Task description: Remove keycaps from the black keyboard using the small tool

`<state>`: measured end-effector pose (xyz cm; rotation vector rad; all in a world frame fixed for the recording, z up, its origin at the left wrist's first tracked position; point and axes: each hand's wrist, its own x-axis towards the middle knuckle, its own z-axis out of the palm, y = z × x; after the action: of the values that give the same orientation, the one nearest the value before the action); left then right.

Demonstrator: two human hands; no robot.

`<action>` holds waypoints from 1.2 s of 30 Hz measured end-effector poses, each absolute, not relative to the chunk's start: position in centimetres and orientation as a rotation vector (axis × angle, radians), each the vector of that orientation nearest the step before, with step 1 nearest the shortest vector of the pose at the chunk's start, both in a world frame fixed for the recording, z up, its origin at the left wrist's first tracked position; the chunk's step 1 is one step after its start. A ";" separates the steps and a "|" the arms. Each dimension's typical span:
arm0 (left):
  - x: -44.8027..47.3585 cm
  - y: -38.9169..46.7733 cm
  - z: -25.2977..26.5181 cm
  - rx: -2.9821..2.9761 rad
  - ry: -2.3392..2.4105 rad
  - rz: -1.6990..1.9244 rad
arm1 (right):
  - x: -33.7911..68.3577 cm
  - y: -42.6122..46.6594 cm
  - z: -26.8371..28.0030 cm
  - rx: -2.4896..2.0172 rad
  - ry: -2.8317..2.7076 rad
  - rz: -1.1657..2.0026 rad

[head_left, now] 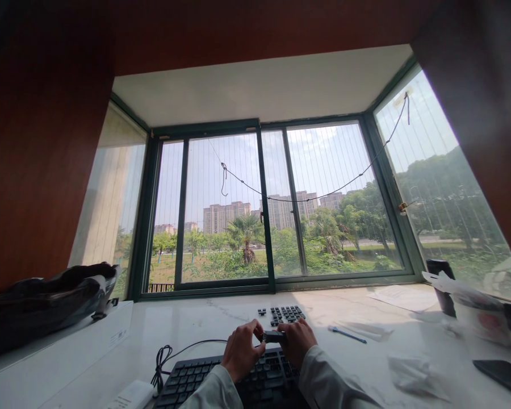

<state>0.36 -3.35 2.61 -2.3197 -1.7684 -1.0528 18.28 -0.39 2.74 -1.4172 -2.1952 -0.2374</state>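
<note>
My right hand [297, 342] is closed on a small dark bar-shaped piece [275, 337], whose exact kind I cannot make out. At the left end of this piece, thumb and fingertips of my left hand [244, 349] are pinched together; what they hold is too small to tell. Both hands are above a black keyboard [196, 372], and my wrists and sleeves hide part of it. Some spots on its right side seem bare of keycaps. Just beyond my hands, several loose black keycaps [287, 313] lie in rows on the white marble-look surface [196, 318].
A coiled cable [164, 360] and a white box [132, 395] lie left of the keyboard. To the right are a blue pen-like tool [348, 334], clear plastic wrappings [413, 375], a dark flat object [502, 375] and a bagged container [481, 312]. A black bag [46, 301] rests far left.
</note>
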 end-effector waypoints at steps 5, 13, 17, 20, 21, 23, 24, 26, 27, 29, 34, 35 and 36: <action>0.3 -3.3 2.5 -2.320 -1.732 -1.108 | 18.6 0.3 2.5 -1.437 -2.207 -0.217; 0.2 -3.3 2.5 -2.318 -1.636 -1.131 | 19.3 0.8 2.6 -1.572 -2.172 -0.253; 0.1 -3.3 2.6 -2.326 -1.635 -1.092 | 20.1 1.2 2.8 -1.751 -2.108 -0.264; 0.0 -3.4 2.6 -2.324 -1.650 -1.077 | 20.8 1.7 2.8 -1.832 -2.096 -0.266; 0.0 -3.4 2.6 -2.320 -1.660 -1.071 | 21.1 1.9 2.7 -1.851 -2.097 -0.264; 0.0 -3.5 2.7 -2.313 -1.686 -1.051 | 21.4 2.2 2.6 -1.881 -2.102 -0.258; 0.0 -3.5 2.7 -2.311 -1.700 -1.038 | 21.6 2.3 2.6 -1.892 -2.107 -0.256; 0.0 -3.5 2.7 -2.306 -1.723 -1.009 | 21.9 2.5 2.6 -1.910 -2.125 -0.257; -0.1 -3.5 2.7 -2.301 -1.730 -0.995 | 22.0 2.5 2.7 -1.921 -2.132 -0.259; -0.3 -3.4 2.6 -2.286 -1.738 -0.970 | 22.3 2.6 2.8 -1.934 -2.139 -0.255; -1.3 -2.7 2.4 -2.236 -1.736 -0.927 | 23.0 2.6 3.2 -1.956 -2.126 -0.209; -1.5 -2.6 2.4 -2.224 -1.731 -0.924 | 23.1 2.7 3.2 -1.960 -2.127 -0.198; -1.8 -2.4 2.4 -2.212 -1.725 -0.920 | 23.2 2.7 3.3 -1.961 -2.128 -0.191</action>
<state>-1.75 -2.43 2.38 -2.2116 -1.7249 -0.9204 23.19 2.68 3.25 -1.9610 -2.1277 -0.1908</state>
